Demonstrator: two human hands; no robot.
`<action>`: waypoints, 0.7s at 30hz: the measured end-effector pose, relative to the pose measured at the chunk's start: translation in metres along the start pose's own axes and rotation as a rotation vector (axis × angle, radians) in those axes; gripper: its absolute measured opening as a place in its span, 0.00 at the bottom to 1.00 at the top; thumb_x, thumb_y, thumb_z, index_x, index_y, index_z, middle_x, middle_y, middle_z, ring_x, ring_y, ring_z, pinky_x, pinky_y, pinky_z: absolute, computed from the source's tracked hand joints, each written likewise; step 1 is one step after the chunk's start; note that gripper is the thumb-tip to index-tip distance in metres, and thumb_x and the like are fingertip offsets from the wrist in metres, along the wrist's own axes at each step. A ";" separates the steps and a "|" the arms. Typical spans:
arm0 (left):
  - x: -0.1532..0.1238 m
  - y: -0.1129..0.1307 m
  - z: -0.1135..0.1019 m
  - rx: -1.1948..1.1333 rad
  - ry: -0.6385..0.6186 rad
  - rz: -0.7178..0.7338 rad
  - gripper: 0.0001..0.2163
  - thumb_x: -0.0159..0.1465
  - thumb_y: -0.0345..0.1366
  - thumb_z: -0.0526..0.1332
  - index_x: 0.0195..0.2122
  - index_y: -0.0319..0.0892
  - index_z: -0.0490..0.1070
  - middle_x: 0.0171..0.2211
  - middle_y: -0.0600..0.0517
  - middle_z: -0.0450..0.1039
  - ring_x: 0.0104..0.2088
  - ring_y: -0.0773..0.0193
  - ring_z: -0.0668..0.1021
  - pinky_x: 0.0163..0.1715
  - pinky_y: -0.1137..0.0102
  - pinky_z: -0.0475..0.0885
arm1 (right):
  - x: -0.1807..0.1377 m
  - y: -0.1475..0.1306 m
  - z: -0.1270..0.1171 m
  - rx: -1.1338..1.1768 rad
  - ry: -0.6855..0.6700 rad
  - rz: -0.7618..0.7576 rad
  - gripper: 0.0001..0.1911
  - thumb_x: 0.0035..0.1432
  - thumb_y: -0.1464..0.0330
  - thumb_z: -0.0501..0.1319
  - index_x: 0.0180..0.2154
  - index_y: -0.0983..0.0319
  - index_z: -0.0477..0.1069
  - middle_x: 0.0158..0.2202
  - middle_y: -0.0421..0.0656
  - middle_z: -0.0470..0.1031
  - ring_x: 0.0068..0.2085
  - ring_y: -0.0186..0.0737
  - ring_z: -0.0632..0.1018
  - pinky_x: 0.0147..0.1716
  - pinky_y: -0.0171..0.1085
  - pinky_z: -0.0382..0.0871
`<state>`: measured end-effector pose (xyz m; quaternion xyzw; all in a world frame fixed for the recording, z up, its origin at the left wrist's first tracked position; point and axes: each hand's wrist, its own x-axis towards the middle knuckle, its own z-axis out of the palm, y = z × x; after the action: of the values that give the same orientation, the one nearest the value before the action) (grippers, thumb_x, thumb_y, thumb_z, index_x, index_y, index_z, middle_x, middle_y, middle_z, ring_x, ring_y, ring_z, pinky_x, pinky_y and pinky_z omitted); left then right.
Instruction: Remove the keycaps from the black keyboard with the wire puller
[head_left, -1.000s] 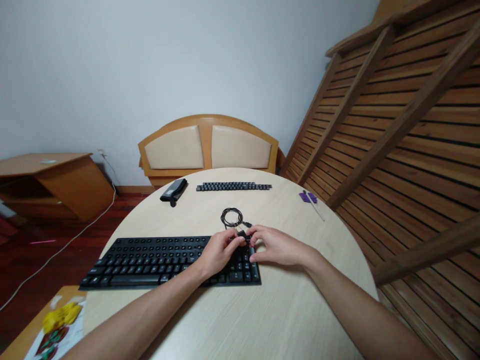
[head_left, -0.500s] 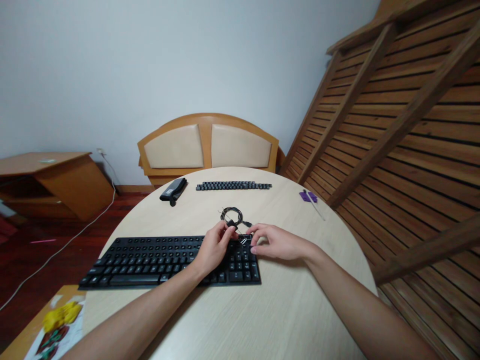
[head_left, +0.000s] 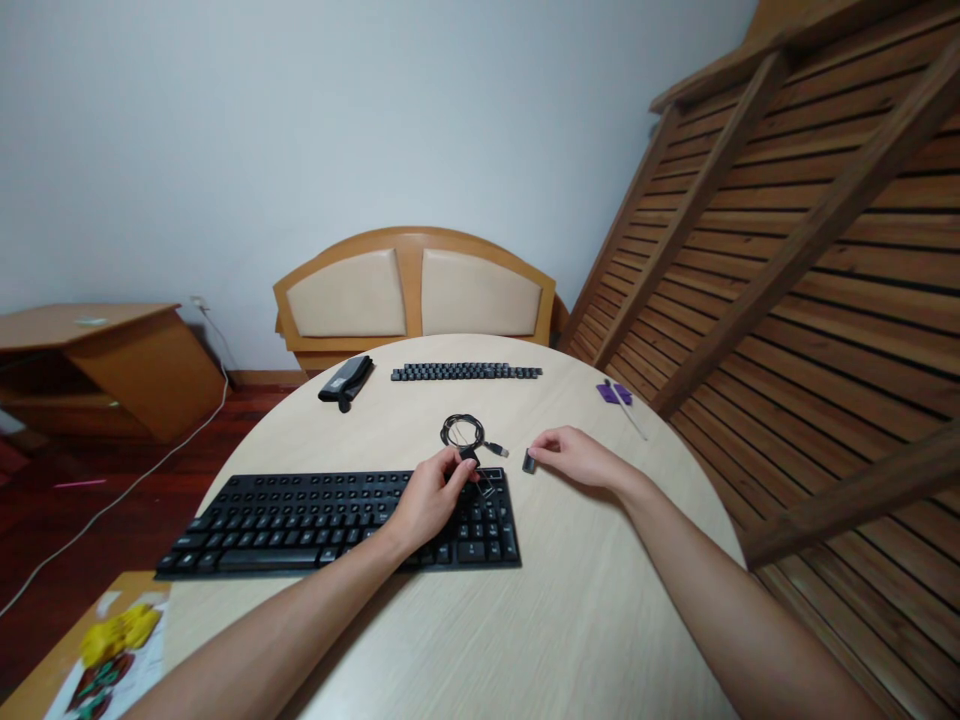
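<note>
A black keyboard [head_left: 285, 562] lies at the table's front left, its upper rows showing bare switches and its lower rows still capped. My left hand [head_left: 435, 495] is closed over the number-pad side, gripping a keycap puller [head_left: 486, 488] with a black handle and thin wire loops that hang above the keys. To the right of the keyboard, my right hand [head_left: 576, 457] pinches a small dark keycap [head_left: 529, 460] close to the tabletop. Whether the keycap touches the table I cannot tell. Behind my left hand lies the keyboard's coiled black cable [head_left: 462, 428] with its USB plug.
Several removed keycaps [head_left: 465, 371] stand in rows at the table's [head_left: 585, 620] far side. A folded black pouch [head_left: 346, 380] lies left of them. A purple object [head_left: 615, 393] with a thin brush-like stick is at the right. Wooden slats [head_left: 825, 250] lean along the right.
My right hand has moved right, off the keyboard's corner, and now shows a dark keycap between its fingers. My left hand stays over the number pad with the puller.
</note>
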<state>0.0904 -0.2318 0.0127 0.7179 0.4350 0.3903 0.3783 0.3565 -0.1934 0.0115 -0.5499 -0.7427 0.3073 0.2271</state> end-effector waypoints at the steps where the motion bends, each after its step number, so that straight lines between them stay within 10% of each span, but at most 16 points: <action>1: 0.000 0.000 0.000 0.001 -0.003 0.001 0.14 0.69 0.45 0.54 0.30 0.42 0.69 0.31 0.51 0.77 0.34 0.59 0.76 0.37 0.69 0.66 | 0.000 0.001 -0.001 -0.037 0.018 0.001 0.15 0.59 0.59 0.60 0.34 0.63 0.80 0.34 0.45 0.82 0.35 0.42 0.78 0.37 0.36 0.68; 21: -0.001 -0.003 0.000 0.024 -0.015 0.007 0.15 0.69 0.46 0.53 0.31 0.42 0.69 0.32 0.51 0.78 0.35 0.58 0.76 0.37 0.68 0.66 | -0.001 0.002 0.002 -0.208 0.104 -0.074 0.18 0.51 0.60 0.67 0.43 0.61 0.77 0.42 0.47 0.79 0.43 0.45 0.78 0.43 0.38 0.69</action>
<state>0.0893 -0.2313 0.0098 0.7266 0.4343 0.3810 0.3717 0.3571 -0.1939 0.0083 -0.5578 -0.7777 0.1910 0.2181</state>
